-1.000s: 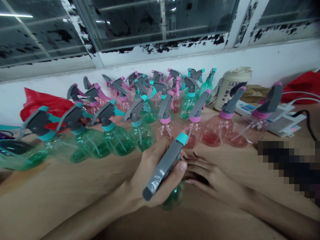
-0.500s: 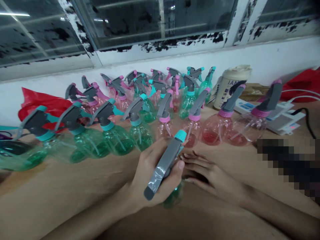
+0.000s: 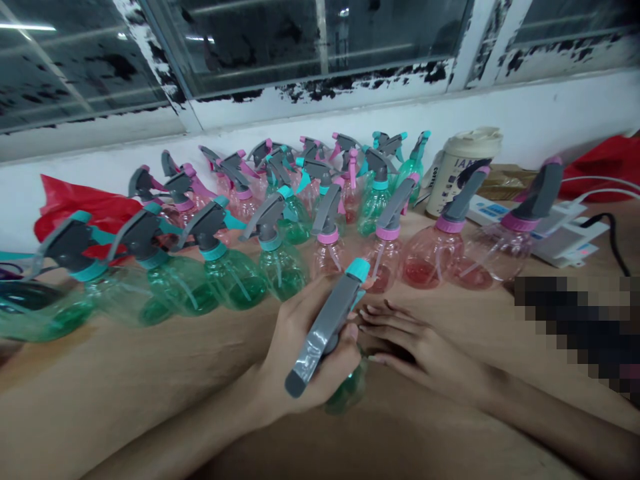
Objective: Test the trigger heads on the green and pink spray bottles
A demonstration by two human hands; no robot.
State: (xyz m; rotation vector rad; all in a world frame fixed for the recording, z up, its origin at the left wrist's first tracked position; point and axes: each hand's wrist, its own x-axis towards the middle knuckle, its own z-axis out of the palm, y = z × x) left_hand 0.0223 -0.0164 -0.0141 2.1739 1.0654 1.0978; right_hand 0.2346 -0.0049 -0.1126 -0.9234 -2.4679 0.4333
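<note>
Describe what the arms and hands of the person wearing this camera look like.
The left hand and right hand are bare, without gloves; no sleeve, watch or bracelet shows on the visible forearms. Some right-hand fingernails show.

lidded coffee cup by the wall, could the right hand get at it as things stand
Probably not straight on: a pink-collared spray bottle stands between the right hand and the lidded coffee cup, so reaching over or around it looks needed.
</note>
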